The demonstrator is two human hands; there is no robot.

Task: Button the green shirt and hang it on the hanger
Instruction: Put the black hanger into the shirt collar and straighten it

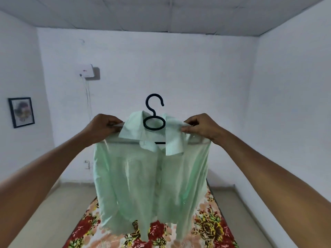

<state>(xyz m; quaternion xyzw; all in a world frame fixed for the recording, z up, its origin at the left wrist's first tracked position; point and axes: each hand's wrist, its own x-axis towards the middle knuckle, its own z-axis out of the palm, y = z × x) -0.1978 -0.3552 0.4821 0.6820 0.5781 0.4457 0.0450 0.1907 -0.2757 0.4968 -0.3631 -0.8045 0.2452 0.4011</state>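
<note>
A pale green shirt (146, 178) hangs in the air in front of me on a black hanger (154, 113), whose hook and ring stick up out of the collar. The front placket looks closed down the middle. My left hand (103, 127) pinches the left collar tip and shoulder of the shirt. My right hand (200, 127) pinches the right collar tip and shoulder. Both arms are stretched forward at chest height. The hanger's bar is mostly hidden inside the shirt.
Below the shirt lies a bed with a red and yellow floral sheet (213, 228). White walls surround the room. A white box (85, 70) with cables is mounted on the far wall, and a framed picture (21, 111) hangs on the left wall.
</note>
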